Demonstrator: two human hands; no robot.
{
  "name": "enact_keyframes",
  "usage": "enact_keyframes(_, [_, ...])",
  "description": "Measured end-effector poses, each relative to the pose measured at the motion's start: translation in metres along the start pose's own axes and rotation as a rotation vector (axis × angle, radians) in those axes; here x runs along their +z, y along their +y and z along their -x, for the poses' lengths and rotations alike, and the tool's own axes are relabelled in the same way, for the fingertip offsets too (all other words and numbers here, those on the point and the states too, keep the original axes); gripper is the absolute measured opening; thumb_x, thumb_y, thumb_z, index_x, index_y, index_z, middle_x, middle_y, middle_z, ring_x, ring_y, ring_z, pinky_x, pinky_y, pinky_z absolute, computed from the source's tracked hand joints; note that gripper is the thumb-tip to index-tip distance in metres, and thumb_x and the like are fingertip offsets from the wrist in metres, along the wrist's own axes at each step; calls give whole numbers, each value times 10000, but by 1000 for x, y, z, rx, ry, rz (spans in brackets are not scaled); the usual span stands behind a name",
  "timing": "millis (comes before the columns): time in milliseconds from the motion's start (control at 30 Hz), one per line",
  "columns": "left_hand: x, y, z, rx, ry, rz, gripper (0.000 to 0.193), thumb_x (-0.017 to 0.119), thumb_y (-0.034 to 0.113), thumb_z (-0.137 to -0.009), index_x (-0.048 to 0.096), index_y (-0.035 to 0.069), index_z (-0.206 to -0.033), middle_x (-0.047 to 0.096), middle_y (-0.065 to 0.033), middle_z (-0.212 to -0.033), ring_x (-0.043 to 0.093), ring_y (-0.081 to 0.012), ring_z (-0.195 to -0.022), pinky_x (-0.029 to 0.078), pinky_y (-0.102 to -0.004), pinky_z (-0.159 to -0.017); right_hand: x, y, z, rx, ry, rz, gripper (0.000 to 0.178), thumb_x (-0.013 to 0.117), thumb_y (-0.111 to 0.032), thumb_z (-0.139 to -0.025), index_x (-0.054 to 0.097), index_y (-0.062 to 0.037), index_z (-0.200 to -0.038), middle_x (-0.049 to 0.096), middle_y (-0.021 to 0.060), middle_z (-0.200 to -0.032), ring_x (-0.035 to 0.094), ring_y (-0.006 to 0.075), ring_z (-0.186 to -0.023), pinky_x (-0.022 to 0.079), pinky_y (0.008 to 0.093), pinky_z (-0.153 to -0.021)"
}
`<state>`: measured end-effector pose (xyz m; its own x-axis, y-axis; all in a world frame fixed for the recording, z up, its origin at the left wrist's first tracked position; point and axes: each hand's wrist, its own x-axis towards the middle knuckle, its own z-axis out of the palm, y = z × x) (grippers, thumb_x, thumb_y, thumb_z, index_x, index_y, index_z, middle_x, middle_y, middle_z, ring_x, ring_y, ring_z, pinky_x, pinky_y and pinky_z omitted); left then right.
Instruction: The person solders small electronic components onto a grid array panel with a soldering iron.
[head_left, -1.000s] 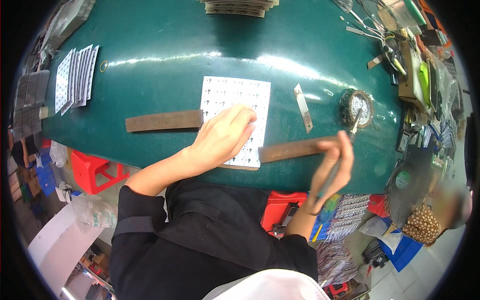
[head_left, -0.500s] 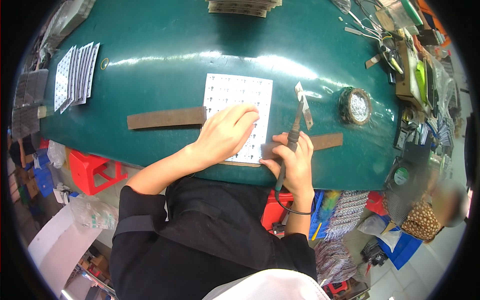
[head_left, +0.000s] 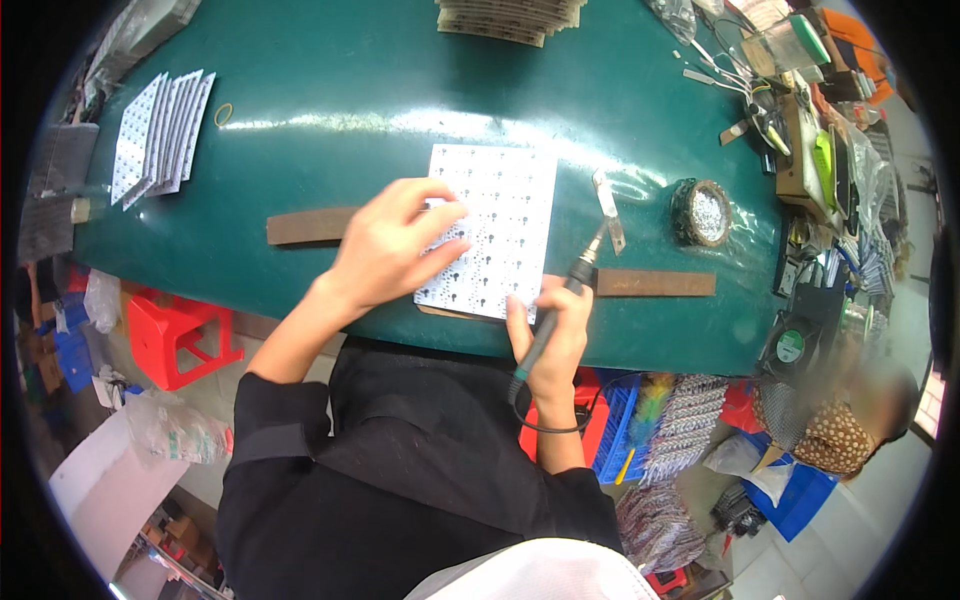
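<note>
A white panel (head_left: 515, 185) with rows of small dark marks lies on the green table in front of me. My left hand (head_left: 390, 240) is over its left edge, fingers apart and bent, with nothing visible in them. The hand covers the right end of a brown bar (head_left: 305, 228). By the panel's lower right corner, my right hand (head_left: 558, 345) grips a soldering iron (head_left: 540, 345), its thumb at the panel's edge. The iron's tip points up and away, clear of the panel. Another brown bar (head_left: 655, 283) lies right of that hand.
Right of the panel are a flat metal strip (head_left: 608, 210) and a round taped holder (head_left: 700, 213) with silvery filling. Similar panels (head_left: 165, 135) lean at far left; a stack (head_left: 510, 20) stands at the back. Tools and boxes (head_left: 800, 160) crowd the right edge. A person (head_left: 840, 430) is at right.
My left hand has drawn left, uncovering more of the panel. My right hand has moved left with the iron, its tip now lower; the right bar lies farther right. The view has shifted slightly.
</note>
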<state>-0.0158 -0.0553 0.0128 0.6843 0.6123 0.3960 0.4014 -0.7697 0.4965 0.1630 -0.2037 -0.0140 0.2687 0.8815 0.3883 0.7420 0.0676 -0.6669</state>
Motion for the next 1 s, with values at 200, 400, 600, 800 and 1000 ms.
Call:
enact_keyframes(200, [-47, -36, 49, -57, -90, -286, 492, 814, 229, -725, 627, 65, -1150, 614, -96, -1060, 613, -292, -894, 523, -379, -793, 3, -43, -21, -184, 185, -238, 408, 804, 47, -726, 508, -90, -971, 622, 171, -981, 586, 329, -800, 460, 432, -691])
enact_keyframes(400, [-49, -52, 53, -184, 89, -332, 420, 792, 119, -760, 637, 48, -1144, 610, -95, -1021, 604, -278, -909, 513, -383, -777, -16, -38, -27, -186, 272, -184, 343, 730, 96, -818, 452, -58, -948, 673, 217, -967, 674, 304, -832, 544, 386, -751])
enact_keyframes(600, [-49, -23, 35, -525, 211, 461, 370, 682, 217, -933, 579, 70, -1257, 591, -40, -829, 547, -129, -737, 456, -267, -684, -30, -7, -30, -429, 374, -152, 382, 725, 97, -818, 461, -162, -910, 718, 169, -982, 683, 325, -764, 562, 369, -623])
enact_keyframes(800, [-12, 14, 36, -633, 221, 1240, 549, 566, 241, -1006, 339, 80, -1478, 592, -31, -1163, 451, -24, -743, 383, -194, -622, -30, -20, -33, -478, -55, -389, 423, 871, -145, -716, 449, -116, -695, 743, 125, -890, 699, 313, -779, 541, 374, -672])
enact_keyframes(1000, [-14, -5, 55, -777, 82, 1207, 617, 580, 86, -969, 279, 48, -1507, 551, -63, -1285, 552, -85, -998, 474, -248, -800, -12, 9, -93, -150, 2, -42, 301, 710, 68, -804, 490, -43, -976, 654, 200, -1140, 625, 337, -958, 498, 417, -839])
